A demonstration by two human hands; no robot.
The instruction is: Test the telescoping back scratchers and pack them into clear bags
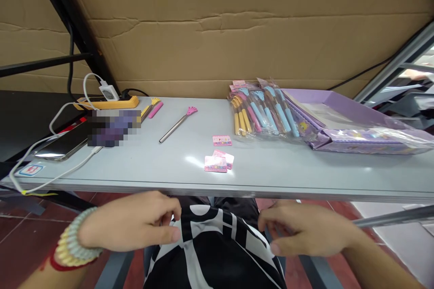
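Observation:
Both my hands hang below the front edge of the grey table point(271, 176), over my lap. My left hand point(135, 221) has coiled bands on its wrist; its fingers curl inward with the thumb pressed to them. My right hand point(301, 230) is curled the same way. What the fingers hold, if anything, is hidden. On the table lie three small pink cards point(219, 161), a metal stick with a pink hand-shaped tip point(178, 123), and a bundle of packaged hand-tipped sticks in yellow, blue and pink point(261, 110).
A purple box with a clear plastic wrap point(352, 131) sits at the right. At the left are a yellow power strip point(111, 101) with a white charger, white cables, a phone point(64, 146) and two more small sticks point(152, 109). Cardboard forms the back wall.

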